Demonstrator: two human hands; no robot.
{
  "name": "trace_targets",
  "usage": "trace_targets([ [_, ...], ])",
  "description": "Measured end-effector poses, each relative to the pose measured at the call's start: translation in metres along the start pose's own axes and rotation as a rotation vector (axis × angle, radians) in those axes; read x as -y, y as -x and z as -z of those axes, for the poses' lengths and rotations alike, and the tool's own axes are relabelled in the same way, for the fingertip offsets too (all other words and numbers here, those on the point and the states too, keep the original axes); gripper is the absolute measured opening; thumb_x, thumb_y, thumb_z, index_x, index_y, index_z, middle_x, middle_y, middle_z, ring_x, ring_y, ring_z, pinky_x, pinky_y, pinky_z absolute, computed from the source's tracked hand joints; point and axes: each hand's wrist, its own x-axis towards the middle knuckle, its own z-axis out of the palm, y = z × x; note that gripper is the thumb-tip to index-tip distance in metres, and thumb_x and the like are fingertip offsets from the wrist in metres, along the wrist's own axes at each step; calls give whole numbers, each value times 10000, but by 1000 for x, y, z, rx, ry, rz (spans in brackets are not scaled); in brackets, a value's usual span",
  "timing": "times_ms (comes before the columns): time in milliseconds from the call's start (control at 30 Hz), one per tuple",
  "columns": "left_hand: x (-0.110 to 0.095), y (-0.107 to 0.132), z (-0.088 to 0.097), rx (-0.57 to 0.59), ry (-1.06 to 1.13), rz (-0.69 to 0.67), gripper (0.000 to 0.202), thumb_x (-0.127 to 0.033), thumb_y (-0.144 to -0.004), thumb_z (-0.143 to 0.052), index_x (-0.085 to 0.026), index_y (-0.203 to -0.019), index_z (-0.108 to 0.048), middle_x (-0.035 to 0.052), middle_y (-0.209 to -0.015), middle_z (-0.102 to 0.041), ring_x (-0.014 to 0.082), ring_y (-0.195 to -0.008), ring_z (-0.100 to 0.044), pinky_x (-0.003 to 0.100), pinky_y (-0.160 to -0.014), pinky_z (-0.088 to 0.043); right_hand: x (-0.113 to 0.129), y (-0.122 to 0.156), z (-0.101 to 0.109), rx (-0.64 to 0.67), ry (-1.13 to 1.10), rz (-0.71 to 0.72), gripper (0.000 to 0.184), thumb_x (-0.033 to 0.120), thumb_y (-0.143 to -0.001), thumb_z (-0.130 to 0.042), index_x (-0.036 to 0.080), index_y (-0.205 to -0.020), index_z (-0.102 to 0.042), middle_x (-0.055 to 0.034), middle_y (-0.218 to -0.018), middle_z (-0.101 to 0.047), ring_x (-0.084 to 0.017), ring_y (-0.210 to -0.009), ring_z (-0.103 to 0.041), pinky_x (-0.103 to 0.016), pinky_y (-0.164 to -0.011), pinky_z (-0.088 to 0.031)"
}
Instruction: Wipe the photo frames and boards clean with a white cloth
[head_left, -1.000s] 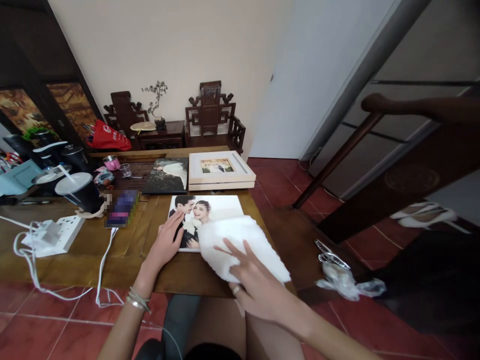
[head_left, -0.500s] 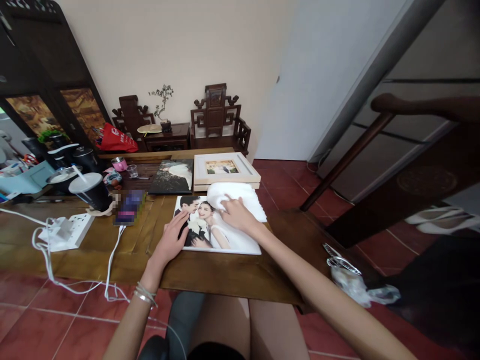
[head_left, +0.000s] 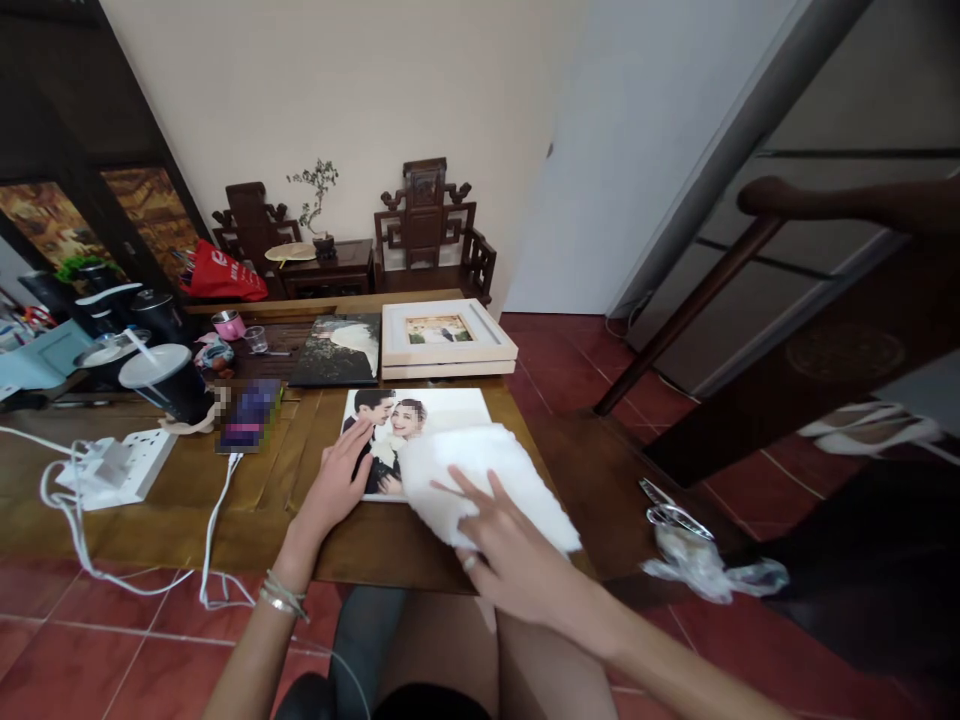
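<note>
A photo panel [head_left: 382,480] with a printed picture of a couple lies flat near the table's front edge. My left hand [head_left: 346,465] rests flat on its left side, fingers stretched out. My right hand [head_left: 499,540] grips and presses a white cloth [head_left: 465,465], with two fingers extended over it and the others bent. The cloth covers the panel's lower right and hangs past its right and front edges. That corner of the panel is hidden under it.
Behind lie a dark photo panel [head_left: 337,350] and a light picture frame [head_left: 448,340]. To the left are a phone [head_left: 249,415], a power strip [head_left: 139,468] with cables and a cup with a straw [head_left: 169,380]. At right, a plastic bag [head_left: 701,562] lies by the chair.
My right hand has drawn the white cloth toward me, from the panel's upper right down over its lower right. My left hand stays in place on the panel.
</note>
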Motion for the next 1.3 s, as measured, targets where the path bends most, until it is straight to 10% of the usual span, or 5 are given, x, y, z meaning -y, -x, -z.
trace_targets([
  [333,6,0,-2,0,1,-8,444,-319,-970,-353,-222,-1399,-416,87,-1491,-394,229,-1398,-320,479,-1115,-284,-52,-119,23,-114,119,-175,349,159,-868,-378,53,-1093,-622,-257,-1262,-557,-361,-1350,-310,-630,-1030,-203],
  [733,0,0,-1,-8,7,14,437,-284,-969,-351,-217,-1397,-411,101,-1494,-386,231,-1395,-324,493,-1098,-296,27,-17,-5,102,38,-6,241,203,-757,-508,167,-927,-676,-131,-1502,-355,-380,-1428,-95,-687,-1076,-54],
  [1100,4,1,-2,-19,5,-13,434,-292,-965,-369,-220,-1390,-425,96,-1485,-402,228,-1388,-336,470,-1108,-290,-19,-136,17,-55,136,-127,355,204,-896,-380,89,-1132,-620,-229,-1272,-562,-363,-1353,-304,-641,-1032,-206],
  [1300,1,0,0,6,8,13,442,-293,-972,-341,-217,-1403,-402,93,-1507,-366,226,-1400,-313,480,-1105,-286,-3,-117,7,-56,134,-111,344,180,-873,-414,97,-1122,-636,-201,-1425,-444,-362,-1388,-235,-650,-1069,-138],
])
